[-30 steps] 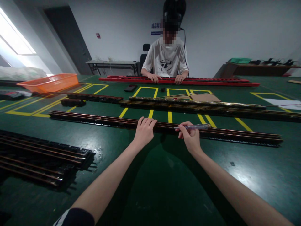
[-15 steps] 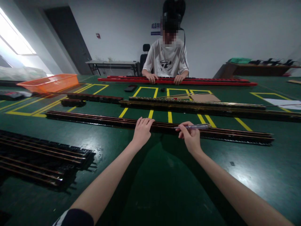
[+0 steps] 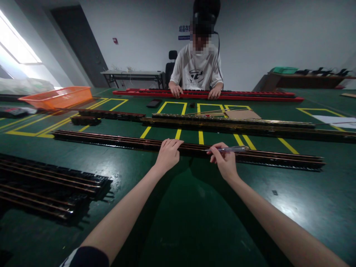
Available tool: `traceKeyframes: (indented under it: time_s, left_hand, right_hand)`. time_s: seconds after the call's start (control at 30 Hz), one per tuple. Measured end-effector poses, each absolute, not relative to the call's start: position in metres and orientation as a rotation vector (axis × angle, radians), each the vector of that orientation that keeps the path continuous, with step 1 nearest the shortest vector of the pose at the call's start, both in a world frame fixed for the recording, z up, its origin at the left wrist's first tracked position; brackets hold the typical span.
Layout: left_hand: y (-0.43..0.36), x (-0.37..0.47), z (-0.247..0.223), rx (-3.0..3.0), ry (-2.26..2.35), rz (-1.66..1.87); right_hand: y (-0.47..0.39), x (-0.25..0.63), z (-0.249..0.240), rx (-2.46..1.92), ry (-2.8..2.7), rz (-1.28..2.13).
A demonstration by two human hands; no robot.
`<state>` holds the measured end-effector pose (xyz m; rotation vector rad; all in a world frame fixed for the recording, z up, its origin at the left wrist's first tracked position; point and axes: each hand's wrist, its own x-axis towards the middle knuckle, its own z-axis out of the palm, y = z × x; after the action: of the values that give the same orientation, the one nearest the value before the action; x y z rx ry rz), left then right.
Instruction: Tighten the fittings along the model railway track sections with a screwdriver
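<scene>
A long black rail with copper-coloured strips [image 3: 111, 141] lies across the green table in front of me. My left hand [image 3: 168, 152] rests on its middle, fingers wrapped over the top and pressed together. To the right, my right hand [image 3: 224, 159] is closed round a clear-handled screwdriver [image 3: 235, 149]. The tool lies nearly level, its thin tip pointing left at the rail's strips between my two hands. Whatever the tip touches is too small to make out.
More black rails lie at the lower left [image 3: 55, 181] and behind the held one [image 3: 250, 128]. An orange basket [image 3: 58, 98] stands back left. Cardboard [image 3: 243, 114] lies beyond. Opposite, a person [image 3: 196, 68] has both hands on a red rail [image 3: 250, 97].
The other person's hands have shifted slightly on the red rail, which has moved a little to the left. My own hands have hardly moved.
</scene>
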<state>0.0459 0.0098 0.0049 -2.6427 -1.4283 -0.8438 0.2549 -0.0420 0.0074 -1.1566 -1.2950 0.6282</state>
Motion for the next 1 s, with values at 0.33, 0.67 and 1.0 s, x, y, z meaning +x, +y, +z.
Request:
traceKeyframes:
  time_s: [0.33, 0.67, 1.0]
  left_hand:
    - [0.0087, 0.0486, 0.0041, -2.623, -1.412, -0.737]
    - [0.0104, 0.0485, 0.0008, -2.594, -1.39, -0.728]
    - [0.0089, 0.0483, 0.004, -2.619, -1.418, -0.704]
  right_hand:
    - [-0.0421, 0.255, 0.0073, -1.146, -1.261, 0.668]
    - [-0.0421, 0.2538, 0.0064, -1.176, -1.258, 0.63]
    - [-0.0435, 0.253, 0.0083, -1.186, -1.167, 0.576]
